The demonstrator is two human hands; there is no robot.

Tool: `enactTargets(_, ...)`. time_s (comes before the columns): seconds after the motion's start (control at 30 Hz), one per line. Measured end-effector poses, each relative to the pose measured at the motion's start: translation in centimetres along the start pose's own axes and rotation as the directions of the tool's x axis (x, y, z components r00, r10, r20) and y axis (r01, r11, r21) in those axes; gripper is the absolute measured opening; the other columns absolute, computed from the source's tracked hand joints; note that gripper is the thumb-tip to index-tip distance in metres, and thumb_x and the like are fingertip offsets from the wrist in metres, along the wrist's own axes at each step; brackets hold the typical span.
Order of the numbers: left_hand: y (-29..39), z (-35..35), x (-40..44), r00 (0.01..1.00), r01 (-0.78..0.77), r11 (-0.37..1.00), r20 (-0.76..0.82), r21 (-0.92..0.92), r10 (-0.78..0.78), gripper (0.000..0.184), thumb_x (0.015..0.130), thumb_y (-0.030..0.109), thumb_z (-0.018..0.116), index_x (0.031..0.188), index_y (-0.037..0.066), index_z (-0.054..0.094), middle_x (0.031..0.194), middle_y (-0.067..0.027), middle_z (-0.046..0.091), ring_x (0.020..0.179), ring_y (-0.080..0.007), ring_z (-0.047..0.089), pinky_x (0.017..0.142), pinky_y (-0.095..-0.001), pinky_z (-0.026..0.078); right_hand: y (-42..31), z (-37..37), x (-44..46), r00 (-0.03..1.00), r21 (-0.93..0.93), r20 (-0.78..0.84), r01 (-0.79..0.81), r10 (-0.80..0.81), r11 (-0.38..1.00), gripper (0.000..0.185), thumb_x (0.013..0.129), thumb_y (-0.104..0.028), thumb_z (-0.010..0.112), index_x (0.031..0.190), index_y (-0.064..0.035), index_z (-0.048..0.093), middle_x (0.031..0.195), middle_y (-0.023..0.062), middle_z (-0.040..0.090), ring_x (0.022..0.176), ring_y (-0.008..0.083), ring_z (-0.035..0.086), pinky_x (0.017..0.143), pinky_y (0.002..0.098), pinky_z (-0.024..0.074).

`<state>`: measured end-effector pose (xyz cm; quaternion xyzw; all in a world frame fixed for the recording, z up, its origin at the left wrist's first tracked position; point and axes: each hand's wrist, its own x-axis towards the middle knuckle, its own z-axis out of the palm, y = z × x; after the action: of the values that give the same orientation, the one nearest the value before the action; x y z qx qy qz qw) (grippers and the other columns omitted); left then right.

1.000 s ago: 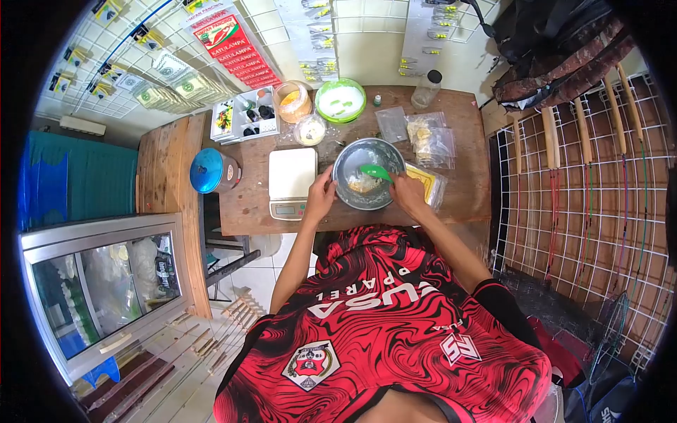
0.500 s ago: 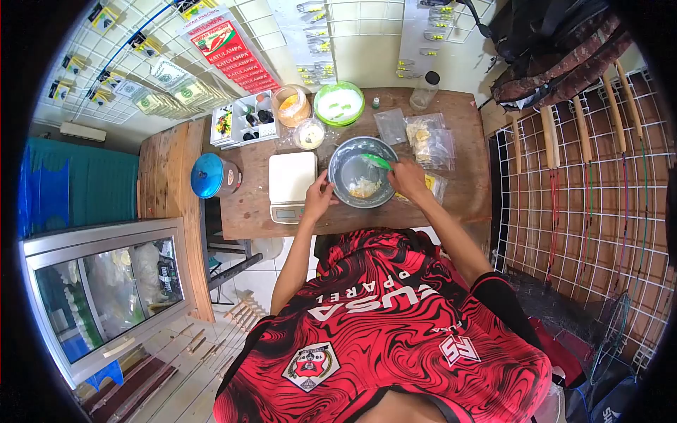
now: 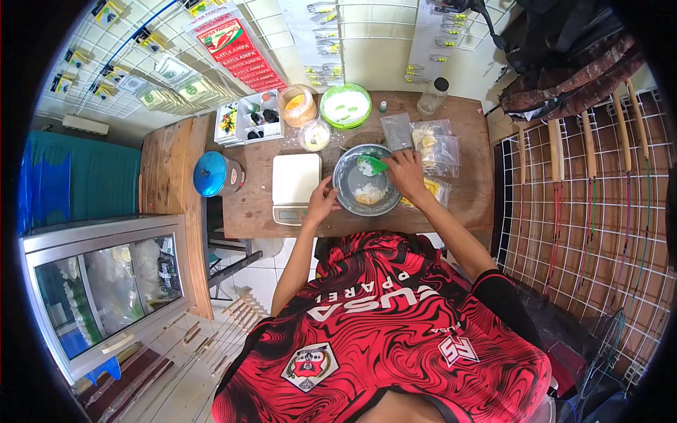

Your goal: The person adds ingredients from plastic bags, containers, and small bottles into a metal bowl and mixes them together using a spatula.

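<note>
A grey bowl (image 3: 345, 202) stands on the wooden table with a pale, yellowish-white crumbly mixture (image 3: 370, 193) at its bottom. My left hand (image 3: 322, 202) grips the bowl at its left rim, fingers and thumb bent against it. In my right hand (image 3: 406, 175) is the handle of a green spoon (image 3: 378, 165), held over the far part of the bowl. White powder shows on the spoon's blade. Left of the bowl lies a white kitchen scale (image 3: 297, 180). Behind are a green tub of white powder (image 3: 345, 107) and a small tub of pale powder (image 3: 314, 135).
A jar of orange powder (image 3: 297, 106) and a white organizer with small bottles (image 3: 249, 120) stand at the back left. Plastic packets (image 3: 436, 148) lie right of the bowl, near a dark-lidded jar (image 3: 431, 99). A blue-lidded container (image 3: 209, 174) stands at the table's left edge.
My right hand has turned and shifted slightly, bringing the green spoon's blade up with white powder now visible on it. My left hand stays at the bowl's rim. The camera view has shifted a little.
</note>
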<state>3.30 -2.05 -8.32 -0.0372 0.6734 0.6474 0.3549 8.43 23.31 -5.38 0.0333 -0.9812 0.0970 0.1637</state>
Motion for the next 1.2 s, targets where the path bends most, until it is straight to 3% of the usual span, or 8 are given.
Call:
enactTargets(0.2,-0.1,-1.1,0.7,0.998,-0.018,0.996,0.058,0.091,0.013,0.049,0.088,0.012,0.053,0.132,0.004,0.033,0.091,-0.0123,0.052,0.066,-0.0176,0.060,0.057,-0.0299,0.055,2.9,-3.0,1.4,0.933,0.195,0.013,-0.355,0.360,0.914,0.028,0.075,-0.014,0.058,0.103,-0.0150,0.062,0.091,0.0077,0.060,0.087,0.0264,0.054,0.076,0.0407,0.0367)
enactTargets(0.27,0.7,-1.5,0.9,0.998,-0.040,0.987,0.054,0.157,0.032,0.048,0.088,0.014,0.053,0.131,0.004,0.034,0.092,-0.0125,0.053,0.066,-0.0172,0.060,0.057,-0.0283,0.054,6.0,-3.3,2.8,0.784,0.474,0.094,-0.577,0.614,0.665,0.027,0.079,-0.017,0.056,0.105,-0.0111,0.060,0.087,0.0100,0.061,0.085,0.0290,0.057,0.075,0.0425,0.0400)
enactTargets(0.37,1.0,-2.6,1.7,0.995,-0.096,0.972,0.039,0.214,0.089,0.043,0.088,0.017,0.054,0.127,0.003,0.041,0.089,-0.0107,0.054,0.066,-0.0157,0.059,0.056,-0.0272,0.052,11.6,-1.9,4.9,0.732,0.551,0.014,-0.574,0.681,0.606,0.036,0.079,-0.022,0.058,0.113,-0.0104,0.055,0.083,0.0109,0.061,0.085,0.0292,0.059,0.077,0.0438,0.0420)
enactTargets(0.67,2.8,-3.1,3.3,0.948,-0.297,0.831,0.040,0.471,0.316,0.032,0.086,0.017,0.057,0.114,0.002,0.053,0.076,-0.0056,0.056,0.064,-0.0117,0.053,0.058,-0.0253,0.045,15.9,-4.2,11.6,0.713,0.211,0.060,-0.693,0.699,0.689,0.061,0.078,-0.037,0.060,0.131,-0.0138,0.039,0.108,0.0238,0.052,0.102,0.0393,0.051,0.085,0.0460,0.0412)
enactTargets(0.7,3.1,-2.9,3.4,0.942,-0.311,0.812,0.048,0.494,0.332,0.031,0.086,0.015,0.057,0.115,0.003,0.053,0.077,-0.0043,0.055,0.062,-0.0095,0.051,0.055,-0.0229,0.044,16.0,-4.2,12.1,0.726,0.153,0.049,-0.684,0.686,0.713,0.056,0.075,-0.036,0.064,0.123,-0.0118,0.046,0.099,0.0212,0.059,0.100,0.0348,0.055,0.083,0.0440,0.0433)
enactTargets(0.83,3.7,-2.2,3.7,0.860,-0.462,0.702,0.082,0.542,0.503,0.029,0.086,0.014,0.057,0.113,0.002,0.054,0.078,-0.0048,0.055,0.066,-0.0116,0.051,0.060,-0.0251,0.045,16.7,-3.8,12.4,0.770,0.276,0.032,-0.620,0.637,0.735,0.047,0.073,-0.030,0.068,0.106,-0.0022,0.049,0.099,0.0238,0.059,0.094,0.0367,0.058,0.079,0.0430,0.0459)
enactTargets(1.07,8.2,1.2,3.9,0.832,-0.512,0.721,0.060,0.467,0.552,0.033,0.081,0.014,0.063,0.111,0.001,0.054,0.081,-0.0100,0.058,0.072,-0.0192,0.056,0.068,-0.0304,0.046,13.0,-7.8,10.9,0.861,0.307,-0.046,-0.471,0.507,0.827,0.046,0.072,-0.028,0.069,0.103,-0.0015,0.047,0.090,0.0234,0.061,0.084,0.0389,0.059,0.072,0.0445,0.0466)
enactTargets(1.2,11.9,5.1,3.5,0.746,-0.630,0.558,0.220,0.541,0.629,0.051,0.079,0.017,0.067,0.123,0.004,0.045,0.102,-0.0115,0.055,0.094,-0.0193,0.053,0.081,-0.0307,0.044,7.8,-14.3,11.0,0.894,0.368,0.004,-0.417,0.447,0.831,0.043,0.071,-0.029,0.070,0.096,-0.0005,0.049,0.081,0.0214,0.061,0.079,0.0379,0.061,0.068,0.0430,0.0469)
